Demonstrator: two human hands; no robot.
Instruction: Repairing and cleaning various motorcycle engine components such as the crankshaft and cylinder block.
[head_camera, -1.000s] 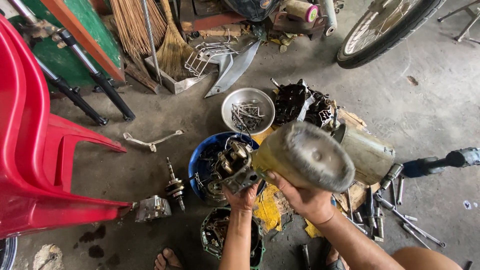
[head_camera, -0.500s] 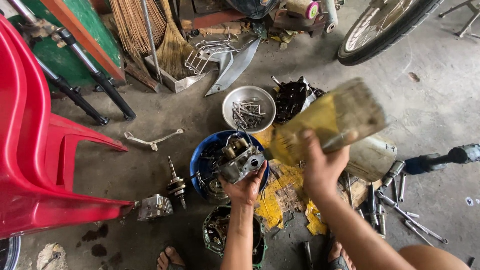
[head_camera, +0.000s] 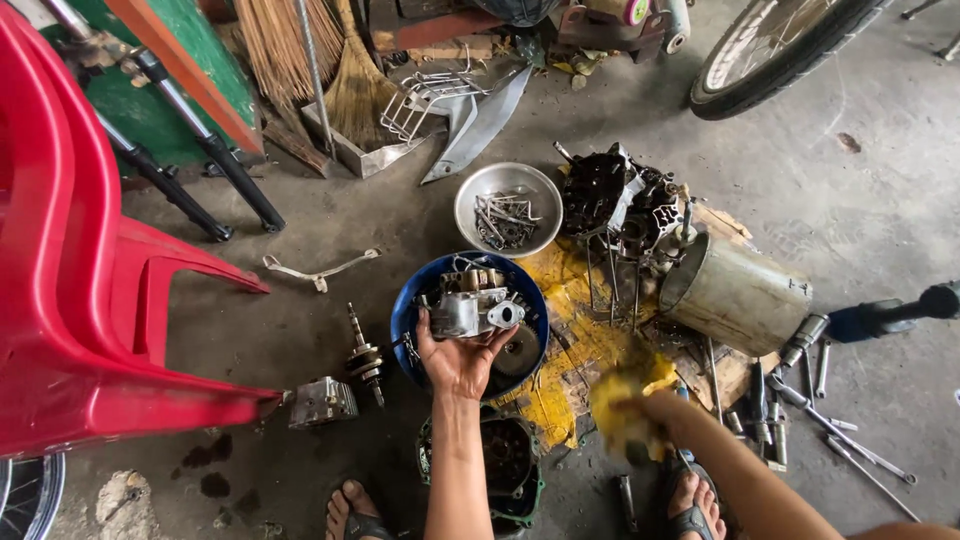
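- Big dull metal can (head_camera: 740, 292) lies on its side on yellow cardboard (head_camera: 570, 350), right of blue bowl (head_camera: 410, 310).
- Left hand (head_camera: 458, 358): fingers cupped under grey engine part (head_camera: 472, 308), over the bowl.
- Right hand (head_camera: 635, 420): blurred on yellow rag (head_camera: 612, 400), grip unclear.
- 0.5 s ago right hand held the can aloft; now it's down.

Red plastic chair (head_camera: 90, 300) fills the left side of the floor. Brooms (head_camera: 320, 60) lean along the top edge, next to a grey fairing (head_camera: 480, 125). Steel bowl of bolts (head_camera: 507, 208) sits mid-floor, a dark engine case (head_camera: 620, 200) beside it. Tyre (head_camera: 780, 50) top right, sockets (head_camera: 800, 380) scattered lower right.
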